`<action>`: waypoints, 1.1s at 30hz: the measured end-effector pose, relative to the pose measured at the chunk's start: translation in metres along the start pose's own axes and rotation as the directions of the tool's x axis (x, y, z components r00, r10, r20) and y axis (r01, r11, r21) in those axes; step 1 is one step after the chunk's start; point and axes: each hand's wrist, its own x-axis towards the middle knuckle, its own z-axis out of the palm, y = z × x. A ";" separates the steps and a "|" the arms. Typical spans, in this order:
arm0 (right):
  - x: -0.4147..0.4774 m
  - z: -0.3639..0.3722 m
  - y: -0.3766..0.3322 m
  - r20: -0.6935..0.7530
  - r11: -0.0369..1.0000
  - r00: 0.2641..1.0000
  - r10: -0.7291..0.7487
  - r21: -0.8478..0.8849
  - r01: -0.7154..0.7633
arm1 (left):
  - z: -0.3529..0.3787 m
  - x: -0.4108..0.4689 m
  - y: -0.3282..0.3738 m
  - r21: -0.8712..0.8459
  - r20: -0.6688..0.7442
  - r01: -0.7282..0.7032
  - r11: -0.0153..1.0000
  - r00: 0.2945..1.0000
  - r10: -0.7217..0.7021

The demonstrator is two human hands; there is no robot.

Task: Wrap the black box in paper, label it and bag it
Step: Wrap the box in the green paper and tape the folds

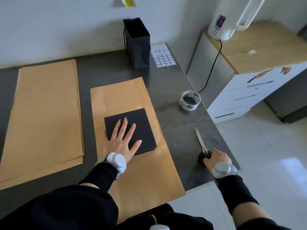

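Left hand [123, 140] flat, fingers spread, on black box [132, 128] lying on single kraft sheet [132, 97] on dark table [174, 130]; right hand [216, 159] on scissors [201, 143] handles near table edge; tape roll [190, 100], black bag [137, 45], label sheet [163, 55], paper stack [46, 113] around.

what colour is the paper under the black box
Tan-brown; the sheet under the black box shows best in the head view.
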 end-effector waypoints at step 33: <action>-0.054 0.050 -0.023 0.383 0.889 0.824 -0.417 0.359 0.284 | -0.013 -0.001 -0.006 -0.445 0.015 0.084 0.891 0.996 -0.087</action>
